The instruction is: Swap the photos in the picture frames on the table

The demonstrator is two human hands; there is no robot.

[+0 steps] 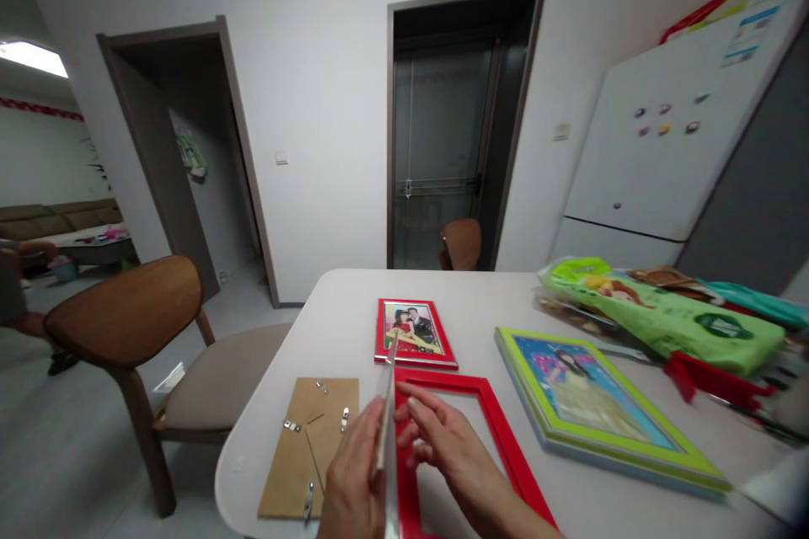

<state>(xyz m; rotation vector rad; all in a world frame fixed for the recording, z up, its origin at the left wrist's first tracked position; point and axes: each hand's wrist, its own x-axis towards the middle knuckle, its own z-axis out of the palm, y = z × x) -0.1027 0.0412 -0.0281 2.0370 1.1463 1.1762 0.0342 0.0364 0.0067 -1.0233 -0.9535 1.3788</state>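
The left hand (354,484) and right hand (442,446) pinch a thin, upright glass-like pane (387,404) directly above the empty red rectangular frame (448,381) on the white table (341,312), with a brown backing board (303,446) just left of that frame.

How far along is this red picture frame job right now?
Done: the backing board is off and lies on the table left of the empty red frame; a smaller red frame beyond it already holds a photo. In hand: left hand and right hand hold a thin pane edge-on over the empty frame. Left, likely: pane and backing are not yet in the frame.
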